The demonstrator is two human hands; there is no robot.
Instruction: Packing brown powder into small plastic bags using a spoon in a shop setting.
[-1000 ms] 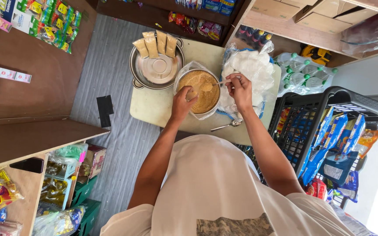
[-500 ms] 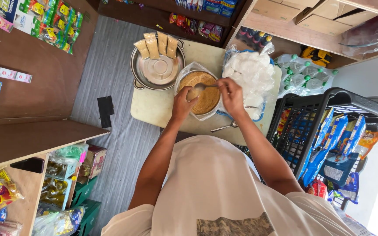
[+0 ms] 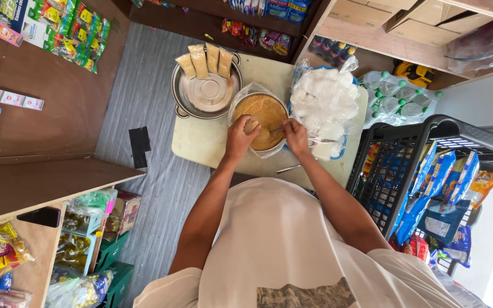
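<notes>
Seen from above, a person in a pale shirt reaches both arms forward over a small cream table (image 3: 201,142). The left hand (image 3: 241,137) pinches a small bag of brown powder over a bowl of brown powder (image 3: 266,117) lined with clear plastic. The right hand (image 3: 296,137) has its fingers closed on what seems a spoon dipped in the bowl. Beyond, 4 filled packets (image 3: 206,60) lie on a metal pot lid (image 3: 207,91), while the bowl remains mostly full. A bag of white powder (image 3: 326,100) sits right. Shop shelves surround.
</notes>
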